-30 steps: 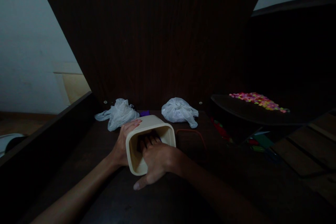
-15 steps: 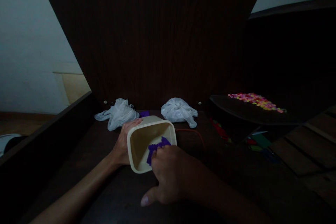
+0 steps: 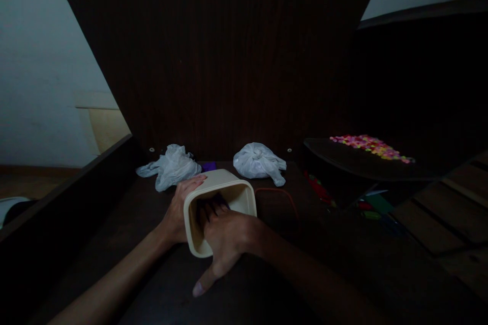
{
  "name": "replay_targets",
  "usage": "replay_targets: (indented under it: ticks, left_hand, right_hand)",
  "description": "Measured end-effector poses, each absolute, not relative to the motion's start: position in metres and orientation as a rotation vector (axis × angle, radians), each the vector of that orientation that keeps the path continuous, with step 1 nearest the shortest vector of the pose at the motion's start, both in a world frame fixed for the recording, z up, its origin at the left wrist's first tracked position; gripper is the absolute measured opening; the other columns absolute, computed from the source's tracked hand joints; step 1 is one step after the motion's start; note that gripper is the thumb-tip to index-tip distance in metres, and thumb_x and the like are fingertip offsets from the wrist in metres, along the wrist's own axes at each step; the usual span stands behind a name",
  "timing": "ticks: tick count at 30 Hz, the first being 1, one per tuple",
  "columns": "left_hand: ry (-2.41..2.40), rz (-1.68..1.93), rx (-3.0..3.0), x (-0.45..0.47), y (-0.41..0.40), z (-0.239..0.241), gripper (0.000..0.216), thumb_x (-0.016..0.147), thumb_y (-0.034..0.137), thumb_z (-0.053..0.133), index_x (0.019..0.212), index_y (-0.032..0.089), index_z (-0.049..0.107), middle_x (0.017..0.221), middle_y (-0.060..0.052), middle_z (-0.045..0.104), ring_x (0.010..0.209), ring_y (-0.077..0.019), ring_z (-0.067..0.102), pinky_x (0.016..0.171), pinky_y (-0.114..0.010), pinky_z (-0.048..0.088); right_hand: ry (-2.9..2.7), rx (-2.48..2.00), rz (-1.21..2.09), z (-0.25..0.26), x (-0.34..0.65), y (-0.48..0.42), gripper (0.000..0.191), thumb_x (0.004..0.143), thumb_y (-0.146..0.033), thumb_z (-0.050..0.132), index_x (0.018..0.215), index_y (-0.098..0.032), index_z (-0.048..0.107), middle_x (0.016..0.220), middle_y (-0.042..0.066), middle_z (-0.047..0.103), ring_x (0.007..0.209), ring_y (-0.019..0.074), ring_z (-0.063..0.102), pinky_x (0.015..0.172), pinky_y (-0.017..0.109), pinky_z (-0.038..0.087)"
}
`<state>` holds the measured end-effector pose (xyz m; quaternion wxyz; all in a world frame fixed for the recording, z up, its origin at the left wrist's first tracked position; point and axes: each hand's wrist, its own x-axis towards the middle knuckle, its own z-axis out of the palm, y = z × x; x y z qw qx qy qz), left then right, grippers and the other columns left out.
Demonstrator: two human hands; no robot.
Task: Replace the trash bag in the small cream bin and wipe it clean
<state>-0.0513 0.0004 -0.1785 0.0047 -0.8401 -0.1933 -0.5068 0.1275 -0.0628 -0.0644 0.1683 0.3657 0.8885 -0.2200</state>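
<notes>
Taking the cream tub (image 3: pixel 215 177) as the clock's centre, a pale wall (image 3: pixel 34 61) stands far off at ten o'clock, with a dark side board (image 3: pixel 72 190) running below it at nine. A crumpled white bag (image 3: pixel 175 167) lies on the dark tabletop (image 3: pixel 152 274) at ten o'clock. The left hand (image 3: pixel 181 208) is at nine o'clock, its grip holding the tub by its outer side. A small purple thing (image 3: pixel 209 166) shows just behind the tub, near twelve. The tub is tipped over, its mouth toward six o'clock. The right hand (image 3: pixel 226 233) comes in from four o'clock, fingers inside the tub and thumb outside, pointing to seven; whether its grip has closed on anything cannot be told in the shadow there. A rounder white bag (image 3: pixel 257 161) sits at one o'clock, and a thin reddish loop (image 3: pixel 280 191) at two. Farther out at two, bright small pieces (image 3: pixel 375 147) are heaped on a dark ledge (image 3: pixel 343 165); a green piece (image 3: pixel 380 203) lies at three.
</notes>
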Motion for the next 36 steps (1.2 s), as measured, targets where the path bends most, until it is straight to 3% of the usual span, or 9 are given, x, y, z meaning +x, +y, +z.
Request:
replay_targets:
  ticks: [6, 9, 11, 14, 18, 22, 27, 33, 36]
  left_hand:
    - [-0.650, -1.573, -2.637, -0.053, -0.001, -0.178, 0.083, 0.084, 0.054, 0.070, 0.154, 0.025, 0.036, 0.139, -0.019, 0.058, 0.128, -0.0400, 0.058, 0.103, -0.062, 0.051]
    - [-0.644, -1.539, -2.648, -0.052, -0.002, -0.175, 0.084, 0.084, 0.057, 0.070, 0.154, 0.024, 0.035, 0.138, -0.020, 0.058, 0.127, -0.0412, 0.059, 0.100, -0.063, 0.052]
    - [-0.611, -1.537, -2.652, -0.052, -0.003, -0.173, 0.086, 0.084, 0.057, 0.070, 0.154, 0.023, 0.035, 0.138, -0.020, 0.058, 0.127, -0.0414, 0.059, 0.100, -0.063, 0.052]
    - [-0.592, -1.561, -2.674, -0.051, -0.004, -0.170, 0.088, 0.081, 0.058, 0.074, 0.154, 0.023, 0.037, 0.139, -0.019, 0.059, 0.126, -0.0417, 0.060, 0.102, -0.062, 0.051]
    - [-0.616, -1.555, -2.712, -0.051, -0.006, -0.167, 0.089, 0.079, 0.054, 0.077, 0.154, 0.026, 0.038, 0.138, -0.019, 0.060, 0.128, -0.0415, 0.059, 0.103, -0.065, 0.050]
    - [-0.600, -1.500, -2.699, -0.050, -0.008, -0.164, 0.095, 0.078, 0.057, 0.078, 0.155, 0.025, 0.033, 0.138, -0.020, 0.058, 0.128, -0.0408, 0.058, 0.103, -0.063, 0.051]
    - [-0.562, -1.484, -2.670, -0.048, -0.008, -0.164, 0.091, 0.081, 0.058, 0.073, 0.155, 0.024, 0.033, 0.137, -0.021, 0.058, 0.127, -0.0412, 0.058, 0.101, -0.062, 0.052]
    - [-0.611, -1.529, -2.634, -0.047, -0.007, -0.169, 0.091, 0.081, 0.056, 0.074, 0.156, 0.027, 0.032, 0.139, -0.017, 0.057, 0.126, -0.0420, 0.059, 0.100, -0.061, 0.052]
    - [-0.621, -1.551, -2.646, -0.048, -0.006, -0.172, 0.093, 0.078, 0.056, 0.076, 0.156, 0.029, 0.033, 0.139, -0.018, 0.057, 0.125, -0.0428, 0.059, 0.100, -0.064, 0.052]
  right_hand:
    - [2.632, 0.936, -0.615, -0.062, 0.134, -0.078, 0.136, 0.062, -0.062, 0.086, 0.156, 0.012, 0.020, 0.160, 0.039, 0.018, 0.150, 0.0493, 0.027, 0.122, 0.054, 0.031]
    - [2.712, 0.823, -0.642, -0.060, 0.145, -0.081, 0.116, 0.065, -0.067, 0.081, 0.146, 0.007, 0.046, 0.151, 0.035, 0.045, 0.137, 0.0444, 0.051, 0.112, 0.049, 0.045]
    - [2.692, 0.778, -0.690, -0.056, 0.154, -0.083, 0.093, 0.068, -0.073, 0.075, 0.128, -0.001, 0.066, 0.135, 0.028, 0.064, 0.120, 0.0390, 0.064, 0.098, 0.045, 0.054]
    - [2.653, 0.897, -0.684, -0.052, 0.163, -0.086, 0.079, 0.073, -0.080, 0.064, 0.101, -0.008, 0.076, 0.109, 0.020, 0.074, 0.097, 0.0327, 0.070, 0.079, 0.040, 0.057]
    - [2.700, 1.082, -0.498, -0.060, 0.162, -0.086, 0.076, 0.077, -0.078, 0.064, 0.099, -0.006, 0.077, 0.099, 0.019, 0.075, 0.095, 0.0325, 0.070, 0.082, 0.041, 0.055]
    - [2.559, 1.090, -0.476, -0.071, 0.148, -0.070, 0.084, 0.070, -0.076, 0.073, 0.109, -0.001, 0.075, 0.112, 0.024, 0.073, 0.108, 0.0362, 0.069, 0.097, 0.044, 0.052]
    - [2.440, 1.051, -0.655, -0.075, 0.135, -0.048, 0.120, 0.058, -0.084, 0.074, 0.140, 0.001, 0.057, 0.144, 0.030, 0.056, 0.136, 0.0432, 0.052, 0.113, 0.048, 0.043]
    - [2.369, 1.041, -0.692, -0.071, 0.129, -0.046, 0.134, 0.064, -0.085, 0.069, 0.153, 0.009, 0.034, 0.157, 0.035, 0.035, 0.147, 0.0473, 0.035, 0.122, 0.052, 0.031]
    - [2.374, 1.021, -0.691, -0.072, 0.126, -0.049, 0.131, 0.068, -0.086, 0.065, 0.155, 0.007, 0.032, 0.161, 0.033, 0.029, 0.151, 0.0470, 0.026, 0.125, 0.053, 0.025]
